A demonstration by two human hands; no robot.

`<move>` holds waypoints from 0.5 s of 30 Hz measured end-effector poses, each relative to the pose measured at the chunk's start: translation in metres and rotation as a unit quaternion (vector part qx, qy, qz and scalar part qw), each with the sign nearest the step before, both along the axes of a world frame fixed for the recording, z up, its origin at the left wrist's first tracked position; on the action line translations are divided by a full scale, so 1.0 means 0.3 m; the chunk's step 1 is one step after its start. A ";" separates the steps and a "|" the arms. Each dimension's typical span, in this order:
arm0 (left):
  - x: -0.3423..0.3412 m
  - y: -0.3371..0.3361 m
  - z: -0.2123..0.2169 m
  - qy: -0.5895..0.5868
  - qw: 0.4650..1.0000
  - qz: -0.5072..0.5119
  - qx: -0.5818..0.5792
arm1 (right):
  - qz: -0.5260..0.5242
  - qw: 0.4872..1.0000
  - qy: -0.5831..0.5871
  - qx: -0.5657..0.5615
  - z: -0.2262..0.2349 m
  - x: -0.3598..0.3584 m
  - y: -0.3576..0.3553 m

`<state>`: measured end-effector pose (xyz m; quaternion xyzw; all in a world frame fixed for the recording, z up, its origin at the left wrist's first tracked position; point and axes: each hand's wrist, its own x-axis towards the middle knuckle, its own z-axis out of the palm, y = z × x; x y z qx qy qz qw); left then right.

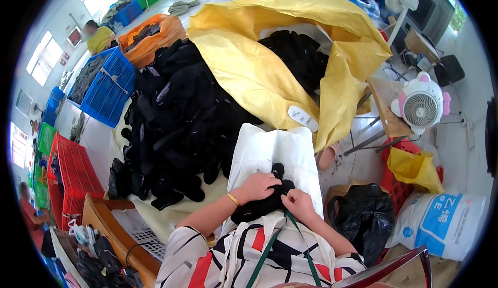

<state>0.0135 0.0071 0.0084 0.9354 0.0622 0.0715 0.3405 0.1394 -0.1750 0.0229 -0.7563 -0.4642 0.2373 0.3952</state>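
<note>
On my lap, over a white cloth [254, 148], lies a black knitted piece that looks like a sock [267, 203]. My left hand [258, 186] pinches its upper part, fingers curled together. Close by on the right, my right hand [301, 204] is closed on its edge. A small rounded black end [278, 170] sticks out beyond my fingers. To the left spreads a big heap of similar black pieces [176, 117]. Straight ahead, a large yellow sack [238, 65] gapes, with more black pieces [295, 54] inside. A white sole-shaped card [303, 118] rests on the sack's near side.
Blue crates [106, 96] and red crates [75, 179] stand left, near an orange sack [153, 39]. A wooden frame [119, 236] is at lower left. To the right are a small fan [421, 106], a black plastic bag [361, 215] and a white sack [441, 226]. People sit far left.
</note>
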 end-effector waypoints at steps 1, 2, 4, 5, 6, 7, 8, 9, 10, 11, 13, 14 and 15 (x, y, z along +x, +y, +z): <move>-0.001 0.014 0.011 0.007 1.000 -0.011 -0.028 | 0.007 1.000 -0.007 -0.001 0.001 0.010 -0.007; -0.005 0.021 0.015 0.015 0.998 -0.022 -0.056 | 0.013 1.000 -0.010 -0.003 -0.003 0.015 -0.016; 0.003 0.039 0.029 0.067 0.992 -0.018 -0.110 | 0.008 1.000 0.012 -0.017 0.016 0.030 -0.020; 0.010 0.039 0.032 0.093 0.986 -0.016 -0.136 | 0.005 0.999 0.024 -0.024 0.021 0.035 -0.025; 0.017 0.040 0.039 0.104 0.982 -0.006 -0.155 | 0.003 0.998 0.041 -0.040 0.024 0.037 -0.026; 0.022 0.037 0.044 0.115 0.978 0.004 -0.174 | 0.002 0.998 0.055 -0.039 0.032 0.038 -0.026; 0.029 0.035 0.043 0.112 0.982 -0.002 -0.154 | 0.002 0.997 0.070 -0.037 0.046 0.036 -0.026; 0.039 0.035 0.037 0.108 0.985 -0.007 -0.134 | 0.003 0.996 0.083 -0.036 0.063 0.034 -0.023; 0.048 0.034 0.033 0.087 0.987 0.003 -0.132 | 0.009 0.996 0.079 -0.030 0.077 0.033 -0.020; 0.049 0.027 0.033 0.069 0.987 0.018 -0.144 | 0.015 0.996 0.086 -0.035 0.089 0.031 -0.019; 0.063 -0.006 0.084 0.065 0.993 0.080 -0.062 | 0.031 0.998 0.042 -0.022 0.089 0.035 -0.024; 0.079 -0.014 0.132 0.116 0.988 0.104 0.011 | 0.037 0.999 -0.007 -0.005 0.090 0.044 -0.024; 0.092 -0.019 0.189 0.137 0.983 0.114 0.051 | 0.046 0.998 -0.038 0.007 0.101 0.049 -0.019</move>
